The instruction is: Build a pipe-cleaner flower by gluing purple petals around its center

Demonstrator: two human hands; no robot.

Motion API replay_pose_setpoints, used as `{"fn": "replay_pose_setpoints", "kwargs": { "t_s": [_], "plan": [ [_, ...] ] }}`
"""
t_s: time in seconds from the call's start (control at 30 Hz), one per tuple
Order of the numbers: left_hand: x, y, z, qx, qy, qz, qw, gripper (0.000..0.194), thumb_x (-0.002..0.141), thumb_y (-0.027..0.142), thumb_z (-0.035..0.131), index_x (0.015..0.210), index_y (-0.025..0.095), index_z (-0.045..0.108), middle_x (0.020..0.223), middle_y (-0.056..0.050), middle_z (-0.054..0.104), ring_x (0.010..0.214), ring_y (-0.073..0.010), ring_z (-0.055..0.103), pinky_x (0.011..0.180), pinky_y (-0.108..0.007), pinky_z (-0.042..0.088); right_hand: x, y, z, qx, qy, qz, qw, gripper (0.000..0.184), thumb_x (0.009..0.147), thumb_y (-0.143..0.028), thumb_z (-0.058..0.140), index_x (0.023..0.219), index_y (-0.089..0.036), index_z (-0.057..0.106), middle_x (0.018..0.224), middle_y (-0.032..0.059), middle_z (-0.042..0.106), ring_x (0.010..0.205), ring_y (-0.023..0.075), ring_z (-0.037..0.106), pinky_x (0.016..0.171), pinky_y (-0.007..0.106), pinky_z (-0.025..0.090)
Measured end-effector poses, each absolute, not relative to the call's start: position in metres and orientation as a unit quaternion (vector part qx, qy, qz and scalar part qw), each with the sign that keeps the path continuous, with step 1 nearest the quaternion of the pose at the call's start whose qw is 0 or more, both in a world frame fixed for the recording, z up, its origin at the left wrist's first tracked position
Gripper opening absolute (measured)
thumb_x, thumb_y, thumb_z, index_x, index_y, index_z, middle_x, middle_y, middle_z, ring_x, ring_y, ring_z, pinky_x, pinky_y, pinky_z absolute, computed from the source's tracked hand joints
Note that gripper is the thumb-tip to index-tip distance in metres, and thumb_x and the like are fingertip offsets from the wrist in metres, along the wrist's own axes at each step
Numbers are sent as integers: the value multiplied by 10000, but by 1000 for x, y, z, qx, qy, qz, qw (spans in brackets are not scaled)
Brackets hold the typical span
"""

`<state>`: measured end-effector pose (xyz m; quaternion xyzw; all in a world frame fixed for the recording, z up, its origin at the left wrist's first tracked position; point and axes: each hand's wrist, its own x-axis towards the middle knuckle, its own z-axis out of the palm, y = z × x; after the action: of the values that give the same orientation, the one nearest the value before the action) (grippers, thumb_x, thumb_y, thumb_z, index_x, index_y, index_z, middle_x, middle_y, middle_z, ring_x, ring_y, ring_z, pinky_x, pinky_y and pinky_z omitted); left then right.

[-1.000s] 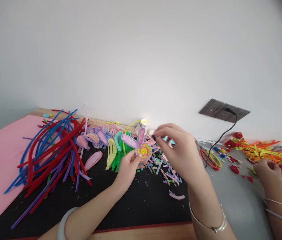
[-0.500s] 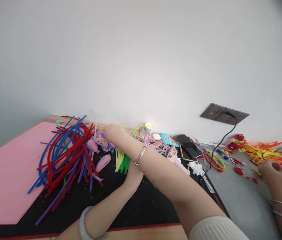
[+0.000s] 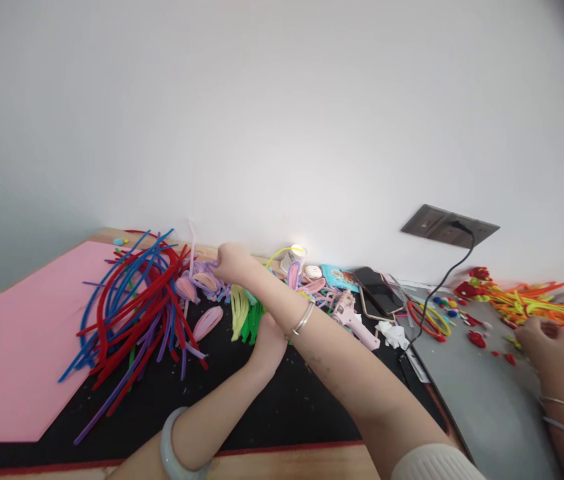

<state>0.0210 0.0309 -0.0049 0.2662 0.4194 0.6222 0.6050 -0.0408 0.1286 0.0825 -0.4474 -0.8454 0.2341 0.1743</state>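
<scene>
My right arm crosses over my left. My right hand is curled closed near the wall beside a heap of purple and pink looped pipe-cleaner petals; whatever its fingers hold is hidden. Below it, my left hand is partly covered by my right forearm, so its fingers do not show. Close to both hands lie pale yellow pipe-cleaner strips and green ones. A single pink petal loop rests on the black mat.
Red, blue and purple pipe cleaners spread over a pink board. Toward the right are a paper cup, a pink glue gun, phone, tissue and black cord. Another person's hand works at far right.
My right hand has shifted slightly right and its forearm has lowered a little. My left hand has moved slightly, its fingers still hidden. The purple and pink petals by my right hand show more.
</scene>
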Motion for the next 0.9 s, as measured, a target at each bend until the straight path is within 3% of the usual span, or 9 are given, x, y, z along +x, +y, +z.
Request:
{"fn": "replay_pose_setpoints", "kwargs": {
  "t_s": [0.07, 0.13, 0.27, 0.43, 0.57, 0.63, 0.9],
  "plan": [
    [19, 29, -2, 283, 421, 605, 614, 155, 651, 255, 688, 760, 158, 634, 806, -60, 723, 882, -268, 658, 743, -347, 528, -24, 118, 96, -427, -842, 289, 158, 145, 669, -68, 620, 676, -181, 531, 520, -12, 627, 563, 166, 645, 569, 266, 528],
    [18, 27, -1, 295, 419, 588, 626, 190, 686, 278, 666, 817, 144, 636, 790, -55, 717, 773, -236, 675, 654, -313, 530, 2, 104, 110, -387, -779, 441, 219, 178, 711, -64, 553, 826, -193, 509, 524, -52, 617, 475, 126, 607, 489, 233, 511],
    [19, 24, 1, 313, 414, 567, 640, 237, 733, 317, 634, 885, 135, 622, 805, -51, 714, 687, -188, 686, 608, -262, 517, 73, 74, 129, -340, -654, 569, 366, 208, 716, -88, 574, 897, -191, 569, 725, -11, 688, 670, 133, 679, 581, 228, 538],
    [20, 22, 0, 321, 419, 552, 646, 295, 736, 361, 641, 935, 145, 619, 904, -73, 718, 701, -178, 695, 595, -239, 509, 154, 61, 117, -391, -568, 543, 480, 254, 613, -120, 743, 854, -177, 685, 857, 31, 716, 792, 148, 668, 715, 252, 531],
    [21, 23, -2, 325, 433, 541, 644, 323, 724, 392, 656, 937, 152, 614, 924, -73, 712, 715, -185, 695, 622, -261, 527, 182, 70, 79, -431, -500, 512, 549, 184, 590, -226, 803, 726, -179, 688, 636, -19, 651, 529, 98, 561, 533, 230, 470],
    [21, 22, -2, 330, 432, 533, 648, 338, 724, 398, 658, 956, 157, 616, 935, -69, 711, 721, -184, 693, 625, -263, 533, 185, 75, 59, -438, -484, 488, 579, 178, 588, -248, 802, 678, -185, 662, 598, -32, 619, 493, 93, 518, 475, 222, 422],
    [24, 16, 3, 346, 446, 494, 661, 359, 711, 394, 675, 969, 148, 636, 873, -71, 717, 715, -190, 693, 611, -258, 541, 183, 73, 33, -491, -508, 465, 534, 194, 595, -264, 761, 713, -174, 635, 644, -3, 633, 522, 119, 529, 468, 230, 435]
  ]
}}
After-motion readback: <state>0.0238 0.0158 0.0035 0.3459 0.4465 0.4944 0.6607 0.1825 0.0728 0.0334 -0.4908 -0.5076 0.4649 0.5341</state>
